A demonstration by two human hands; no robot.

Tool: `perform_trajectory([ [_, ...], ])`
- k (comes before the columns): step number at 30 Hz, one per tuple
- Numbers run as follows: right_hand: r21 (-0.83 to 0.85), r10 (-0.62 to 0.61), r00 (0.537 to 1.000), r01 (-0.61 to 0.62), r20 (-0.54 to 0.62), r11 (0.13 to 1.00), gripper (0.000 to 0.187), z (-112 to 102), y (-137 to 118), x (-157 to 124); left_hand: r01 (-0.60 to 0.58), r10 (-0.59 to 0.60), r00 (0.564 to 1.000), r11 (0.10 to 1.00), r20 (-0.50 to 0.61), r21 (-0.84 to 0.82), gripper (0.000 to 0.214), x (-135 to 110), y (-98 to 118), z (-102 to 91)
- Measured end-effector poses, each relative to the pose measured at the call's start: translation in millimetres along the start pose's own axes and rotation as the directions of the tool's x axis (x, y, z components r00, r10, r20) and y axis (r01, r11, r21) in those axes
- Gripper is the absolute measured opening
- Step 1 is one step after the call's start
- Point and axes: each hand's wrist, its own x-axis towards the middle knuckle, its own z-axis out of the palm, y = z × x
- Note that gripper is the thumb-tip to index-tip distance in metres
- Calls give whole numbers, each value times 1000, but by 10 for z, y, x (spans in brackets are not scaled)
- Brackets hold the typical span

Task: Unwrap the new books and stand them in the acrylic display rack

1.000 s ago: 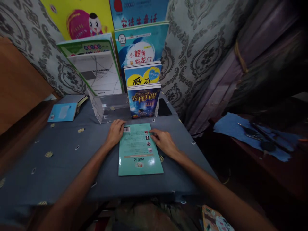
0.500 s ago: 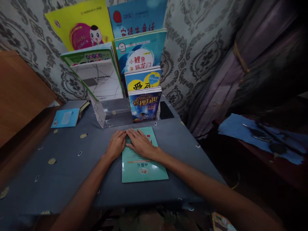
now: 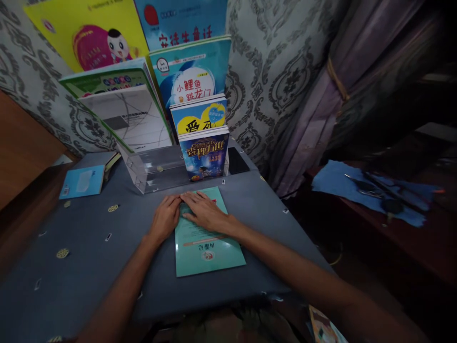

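Observation:
A green paperback book [image 3: 210,255] lies flat on the grey-blue tablecloth, its printed characters upside down to me. Across its upper part rests my right hand [image 3: 205,212], flat with fingers stretched out. At the book's upper left edge, my left hand [image 3: 166,216] lies on the cloth with its fingers extended and their tips touching the right hand's. Neither hand grips anything. Just beyond them stands a clear book stand [image 3: 159,174]. Its tiers hold several upright books, with a dark blue book [image 3: 205,159] at the front.
A light blue book [image 3: 84,182] lies at the table's left side. Right of the stand is a flat black phone-like object [image 3: 237,161]. Patterned wallpaper and a tied curtain [image 3: 316,107] rise behind. Off to the right, a blue cloth [image 3: 333,176] bears several dark tools.
The camera view has shifted, so the stand and books appear farther left. Both hands keep their places around the green book.

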Motion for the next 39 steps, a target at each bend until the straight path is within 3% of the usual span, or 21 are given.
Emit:
perform_trajectory([
  [5, -40, 62, 998, -62, -14, 997, 56, 17, -27, -32, -2, 2, 1000, 1000, -14, -24, 32, -11, -14, 21],
  [10, -12, 44, 999, -45, -12, 999, 54, 2, -3, -41, 12, -13, 1000, 999, -7, -30, 36, -12, -34, 46],
  [19, -81, 126, 992, -128, -28, 988, 41, -137, -20, -150, 23, -22, 999, 999, 41, -24, 37, 7, -8, -6],
  [25, -14, 162, 987, -162, -22, 987, 43, -166, 55, -197, 8, -11, 995, 1000, 100, 27, 40, 27, 12, -30],
  [30, 92, 127, 992, -127, 1, 988, 42, -212, 227, -226, 17, -38, 983, 993, 180, 116, 32, 149, 117, -137],
  [34, 63, 144, 986, -139, -81, 988, 37, -273, 349, -379, 63, -116, 966, 972, 232, 226, 24, 317, 258, -208],
  [39, 51, 166, 979, -161, -115, 986, 38, -273, 432, -522, 36, -96, 972, 962, 215, 269, 25, 418, 423, -97],
])
